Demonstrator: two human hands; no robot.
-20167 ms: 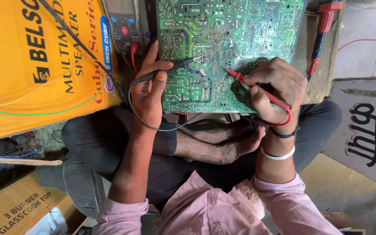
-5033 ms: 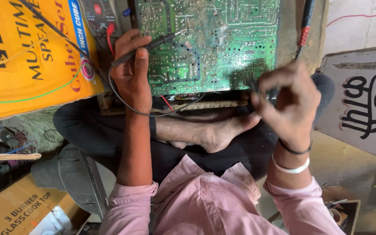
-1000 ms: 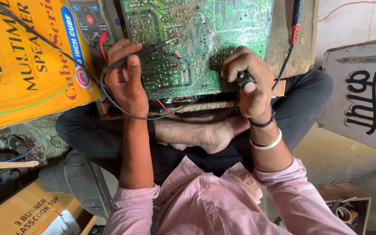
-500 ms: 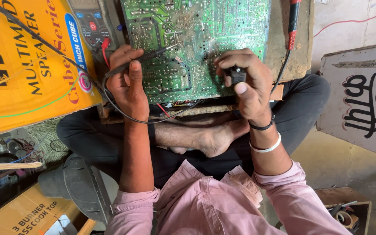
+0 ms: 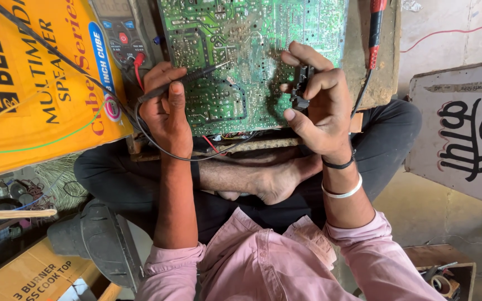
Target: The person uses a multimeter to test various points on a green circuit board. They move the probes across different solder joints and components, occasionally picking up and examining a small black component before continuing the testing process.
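Note:
A green circuit board (image 5: 241, 50) lies solder side up in front of my crossed legs. My left hand (image 5: 165, 108) holds a black meter probe (image 5: 196, 73) whose tip rests on the board. My right hand (image 5: 322, 106) pinches a small black component (image 5: 301, 89) against the board's right part. A red probe (image 5: 375, 28) lies unheld on the wooden surface at the board's right edge. Its lead and the black lead run to a multimeter (image 5: 119, 30) at the upper left.
A large yellow cardboard box (image 5: 34, 83) fills the left side. A second cardboard box (image 5: 29, 276) and a dark grey plastic part (image 5: 99, 237) sit at the lower left. A white painted signboard (image 5: 464, 128) leans at the right, a small box of tools (image 5: 436, 270) below it.
My right hand, empty fingers pinched 5 s ago, now grips the black component on the board and has lifted it slightly rightwards. The left hand keeps the black probe in place.

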